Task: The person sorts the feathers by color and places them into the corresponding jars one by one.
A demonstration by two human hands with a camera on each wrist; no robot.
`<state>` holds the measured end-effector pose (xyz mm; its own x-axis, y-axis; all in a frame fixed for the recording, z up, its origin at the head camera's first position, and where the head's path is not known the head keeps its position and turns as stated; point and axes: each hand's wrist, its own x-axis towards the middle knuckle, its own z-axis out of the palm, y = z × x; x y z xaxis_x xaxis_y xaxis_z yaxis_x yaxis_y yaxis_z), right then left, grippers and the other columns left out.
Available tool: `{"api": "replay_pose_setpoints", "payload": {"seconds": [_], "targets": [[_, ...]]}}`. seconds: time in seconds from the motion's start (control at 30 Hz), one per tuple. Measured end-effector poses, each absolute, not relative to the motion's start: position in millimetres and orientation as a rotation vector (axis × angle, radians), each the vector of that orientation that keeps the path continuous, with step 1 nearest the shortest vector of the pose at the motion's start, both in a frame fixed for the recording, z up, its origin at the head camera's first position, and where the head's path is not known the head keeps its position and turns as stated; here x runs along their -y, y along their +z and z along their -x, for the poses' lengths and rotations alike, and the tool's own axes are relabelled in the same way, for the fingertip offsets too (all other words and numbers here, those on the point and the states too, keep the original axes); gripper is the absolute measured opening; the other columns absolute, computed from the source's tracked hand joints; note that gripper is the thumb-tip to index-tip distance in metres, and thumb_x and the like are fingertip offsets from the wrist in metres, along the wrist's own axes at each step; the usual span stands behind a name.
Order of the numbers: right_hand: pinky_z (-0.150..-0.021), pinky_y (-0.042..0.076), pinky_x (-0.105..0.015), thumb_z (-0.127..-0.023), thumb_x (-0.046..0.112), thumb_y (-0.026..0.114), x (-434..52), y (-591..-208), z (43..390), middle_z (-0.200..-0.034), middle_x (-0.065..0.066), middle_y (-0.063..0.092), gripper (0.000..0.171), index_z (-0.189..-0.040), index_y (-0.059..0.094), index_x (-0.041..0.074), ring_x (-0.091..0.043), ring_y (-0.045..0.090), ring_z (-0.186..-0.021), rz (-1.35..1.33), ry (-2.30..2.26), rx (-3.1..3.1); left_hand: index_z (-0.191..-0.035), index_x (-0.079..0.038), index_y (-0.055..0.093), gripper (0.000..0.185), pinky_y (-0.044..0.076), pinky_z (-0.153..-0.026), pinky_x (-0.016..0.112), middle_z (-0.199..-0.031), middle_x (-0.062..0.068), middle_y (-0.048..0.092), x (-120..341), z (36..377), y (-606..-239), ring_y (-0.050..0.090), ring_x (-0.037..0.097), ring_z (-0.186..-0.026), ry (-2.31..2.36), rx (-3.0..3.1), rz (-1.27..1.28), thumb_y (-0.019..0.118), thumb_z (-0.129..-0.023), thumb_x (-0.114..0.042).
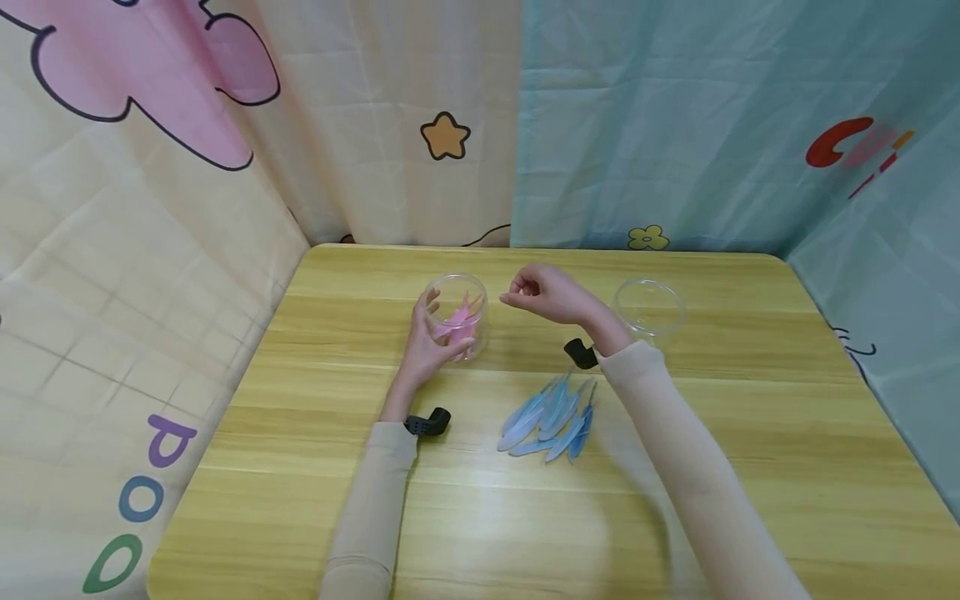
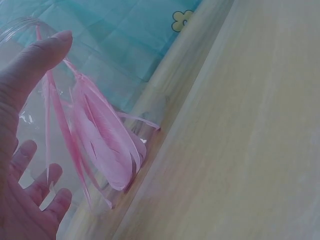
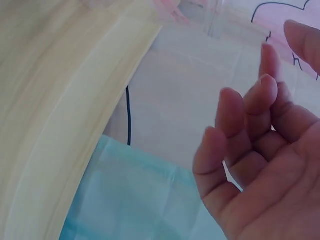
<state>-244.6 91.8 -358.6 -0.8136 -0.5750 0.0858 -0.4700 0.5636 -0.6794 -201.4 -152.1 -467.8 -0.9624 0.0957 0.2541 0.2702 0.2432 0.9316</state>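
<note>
Fingers and thumb of my left hand [image 1: 424, 348] grip a clear plastic jar [image 1: 483, 327], which stands toward the back of the table. Pink feathers [image 1: 459, 323] are inside the jar; the left wrist view shows the pink feathers [image 2: 102, 137] through its side, with the thumb near the rim. My right hand [image 1: 552, 293] is raised just right of the jar, its fingers loosely bent. In the right wrist view the right hand [image 3: 265, 145] holds nothing, and the thumb is apart from the fingers. Blue feathers [image 1: 551, 421] lie in a fanned pile in front of the hands.
A clear round lid [image 1: 617, 304] lies on the wooden table [image 1: 750, 358], right of my right hand and close to that forearm. Printed curtains [image 1: 645, 108] hang behind the table and along its sides. A black wrist camera [image 1: 429, 422] sits on my left wrist.
</note>
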Motion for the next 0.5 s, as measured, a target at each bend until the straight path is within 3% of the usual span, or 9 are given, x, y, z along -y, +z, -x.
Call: {"api": "replay_pose_setpoints", "payload": {"seconds": [0.27,0.5], "targets": [[-0.07,0.041,-0.036,-0.09,0.025,0.067,-117.5,-372.6,231.7,-0.088,-0.006,0.055,0.018,-0.094,0.062,0.008,-0.021,0.048,-0.079,0.817,-1.405,-2.75,-0.15,-0.033,0.013,0.108,0.035,-0.099,0.054,-0.152,-0.003,0.019,153.2,210.8,-484.9,0.023,0.027,-0.136,-1.777,2.344,0.361,0.085,-0.071,-0.022],[-0.076,0.038,-0.038,-0.088,0.014,0.069,-148.9,-378.8,215.1,-0.096,-0.01,0.059,0.017,-0.098,0.063,0.002,-0.025,0.051,-0.088,0.746,-1.686,-2.905,-0.15,-0.034,0.014,0.107,0.034,-0.1,0.054,-0.152,-0.003,0.02,153.0,210.6,-486.3,0.025,0.026,-0.135,-1.75,2.347,0.361,0.085,-0.071,-0.023]]}}
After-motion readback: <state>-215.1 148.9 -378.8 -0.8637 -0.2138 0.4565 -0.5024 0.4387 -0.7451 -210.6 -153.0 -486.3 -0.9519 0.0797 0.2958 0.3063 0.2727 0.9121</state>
